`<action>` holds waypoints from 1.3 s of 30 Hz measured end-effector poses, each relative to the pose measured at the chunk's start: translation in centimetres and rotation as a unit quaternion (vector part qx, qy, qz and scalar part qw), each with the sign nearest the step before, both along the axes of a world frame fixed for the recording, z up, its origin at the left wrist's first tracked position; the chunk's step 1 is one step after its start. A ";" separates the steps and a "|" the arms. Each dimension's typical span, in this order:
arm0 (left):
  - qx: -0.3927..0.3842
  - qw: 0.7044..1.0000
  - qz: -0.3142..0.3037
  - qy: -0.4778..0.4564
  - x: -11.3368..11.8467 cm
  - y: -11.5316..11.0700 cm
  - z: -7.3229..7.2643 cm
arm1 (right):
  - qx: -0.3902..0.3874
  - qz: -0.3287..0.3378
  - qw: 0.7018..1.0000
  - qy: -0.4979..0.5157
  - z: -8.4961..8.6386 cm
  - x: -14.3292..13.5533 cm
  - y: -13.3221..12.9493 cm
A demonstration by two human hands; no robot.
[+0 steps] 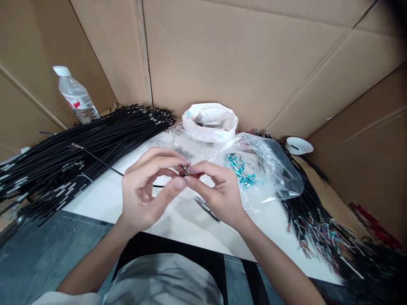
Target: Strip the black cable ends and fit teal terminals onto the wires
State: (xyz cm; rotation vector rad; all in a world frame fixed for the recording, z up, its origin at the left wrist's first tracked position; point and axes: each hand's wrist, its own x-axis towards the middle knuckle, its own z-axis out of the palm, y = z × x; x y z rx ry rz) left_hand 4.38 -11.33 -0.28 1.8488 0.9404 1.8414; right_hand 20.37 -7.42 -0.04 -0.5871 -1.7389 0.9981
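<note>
Above the white table, my left hand (149, 186) pinches a thin black cable (104, 164) near its end. Short coloured wires (184, 168) fan out of that end between my fingertips. From my left hand the cable runs back to the left, where its other end also shows bare wires. My right hand (219, 186) meets the left one, thumb and forefinger closed at the coloured wires. Which wire it grips is too small to tell. Just below my right hand lies a small pair of snips (206, 208), partly covered by it.
Bundled black cables (121, 127) cover the left side; a water bottle (76, 95) stands behind them. Ahead are a white bag (210, 123) and clear plastic with small teal pieces (241, 169). More cables with stripped ends (321, 228) lie right, near a white dish (299, 145). Cardboard walls (241, 59) surround the table.
</note>
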 end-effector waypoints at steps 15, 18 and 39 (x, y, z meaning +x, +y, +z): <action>-0.036 0.993 0.088 -0.065 0.5 -0.8 -0.9 | -0.052 -0.087 0.994 0.047 -1.2 -1.3 -1.7; -0.048 0.990 0.078 -0.106 0.9 -0.8 -1.3 | -0.050 -0.092 0.993 0.054 -1.5 -1.4 -1.9; 0.057 0.971 0.203 -0.115 5.4 2.2 -8.5 | -0.015 -0.182 0.977 0.112 -4.4 -1.9 -2.9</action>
